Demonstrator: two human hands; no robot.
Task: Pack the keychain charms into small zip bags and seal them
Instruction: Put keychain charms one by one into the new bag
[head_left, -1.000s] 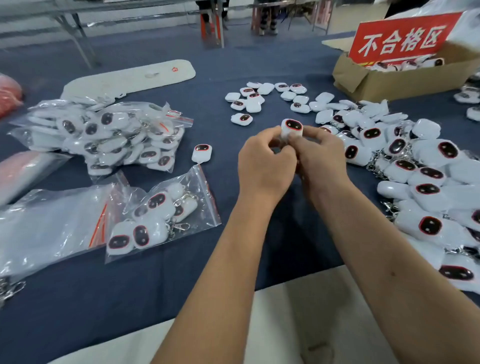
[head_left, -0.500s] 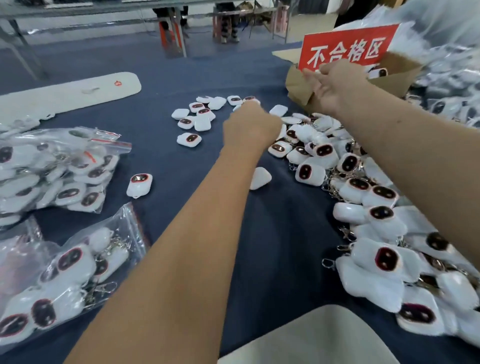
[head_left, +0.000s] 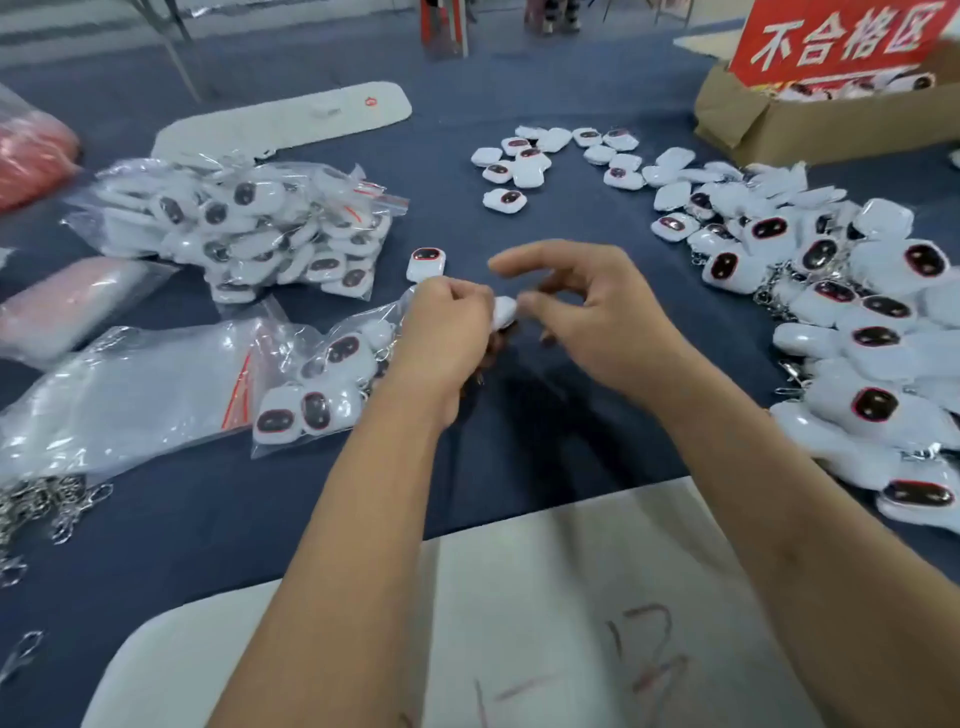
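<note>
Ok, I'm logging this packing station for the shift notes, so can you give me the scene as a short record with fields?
left hand: grips a small white charm
right hand: fingers loosely curled beside the charm, holding nothing
nearest zip bag: holds several charms, lies by the left hand
filled bags: piled at far left
loose charms: heaped at right
cardboard box: far right, red sign in it
surface: blue cloth

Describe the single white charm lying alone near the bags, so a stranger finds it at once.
Start at the big heap of clear zip bags full of charms on the left of the dark blue tablecloth. Just off its right edge lies one loose white rounded-square charm, dark red-rimmed face up, unbagged and touching nothing.
</note>
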